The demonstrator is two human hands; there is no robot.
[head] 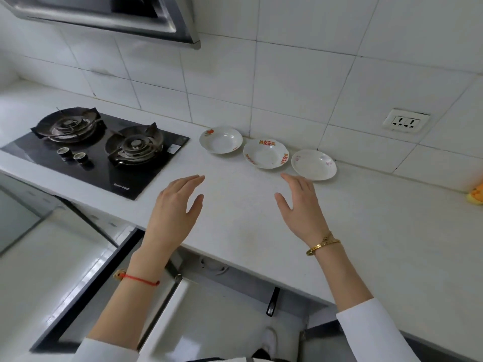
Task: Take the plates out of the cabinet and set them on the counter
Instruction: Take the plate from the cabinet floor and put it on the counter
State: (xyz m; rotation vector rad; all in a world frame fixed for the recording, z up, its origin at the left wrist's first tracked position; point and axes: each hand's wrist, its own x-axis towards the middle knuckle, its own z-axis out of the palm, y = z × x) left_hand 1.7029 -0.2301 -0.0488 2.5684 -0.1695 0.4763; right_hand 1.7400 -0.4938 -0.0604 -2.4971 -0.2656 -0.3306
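Three white plates stand in a row on the white counter [235,220] near the tiled wall: one with a red flower [220,139], a scalloped one with orange patterns [265,153], and a pale pink-marked one [313,164]. My left hand [175,207] hovers over the counter's front part, fingers apart and empty. My right hand [300,205] is also empty with fingers spread, its fingertips just short of the rightmost plate. Below the counter edge a cabinet door [167,322] stands open; the cabinet's inside is hidden.
A black two-burner gas hob [104,150] lies to the left, with a range hood [117,17] above it. A wall socket [405,123] is at the right, and a yellow-orange object [477,195] sits at the right edge.
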